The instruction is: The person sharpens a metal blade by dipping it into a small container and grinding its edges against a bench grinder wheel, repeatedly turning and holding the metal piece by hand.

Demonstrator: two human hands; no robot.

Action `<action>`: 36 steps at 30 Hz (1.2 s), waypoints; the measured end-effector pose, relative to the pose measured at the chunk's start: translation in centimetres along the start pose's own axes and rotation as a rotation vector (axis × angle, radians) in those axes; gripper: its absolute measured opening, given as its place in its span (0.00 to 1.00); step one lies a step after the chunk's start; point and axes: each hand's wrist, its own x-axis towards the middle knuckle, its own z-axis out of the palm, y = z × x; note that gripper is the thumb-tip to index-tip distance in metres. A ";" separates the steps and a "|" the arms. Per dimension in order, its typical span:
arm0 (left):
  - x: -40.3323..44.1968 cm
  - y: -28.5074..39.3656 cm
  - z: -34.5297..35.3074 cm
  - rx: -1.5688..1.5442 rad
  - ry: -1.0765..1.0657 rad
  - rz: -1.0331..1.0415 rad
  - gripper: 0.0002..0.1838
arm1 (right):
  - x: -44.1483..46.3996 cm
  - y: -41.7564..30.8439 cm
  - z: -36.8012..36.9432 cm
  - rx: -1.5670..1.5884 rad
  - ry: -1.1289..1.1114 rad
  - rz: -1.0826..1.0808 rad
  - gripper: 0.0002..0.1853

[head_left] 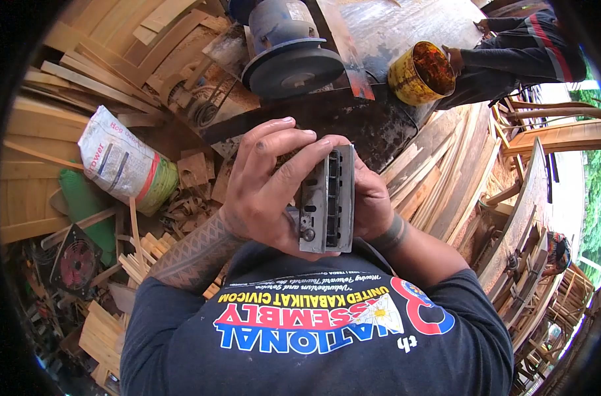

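Held close in front of my chest is a grey slotted metal block (327, 201), long and narrow, with a row of dark openings along its upper face and a round bolt head near its lower end. My left hand (267, 178) wraps its left side, fingers reaching over the far end. From the other side, my right hand (372, 201) grips the block, mostly behind it, so some of its fingers are hidden. Beyond the hands stands a bench grinder with a large dark disc (294, 72).
A co-worker's hand (454, 61) rests on a yellow bucket (398, 76) at upper right. Wood strips (446, 171) pile up on the right. On the left lie a white sack (119, 155), a fan (77, 261) and scrap wood (102, 336).
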 end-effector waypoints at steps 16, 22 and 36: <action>0.2 -1.3 0.1 -0.137 -0.134 0.202 0.43 | 0.1 0.4 0.8 -0.079 0.000 0.087 0.22; 0.1 -1.9 0.7 -0.201 -0.142 0.349 0.27 | 0.6 0.9 0.1 -0.079 -0.070 0.077 0.19; -0.2 -1.5 0.5 -0.184 -0.101 0.335 0.24 | 0.5 1.0 0.2 0.019 -0.077 0.098 0.18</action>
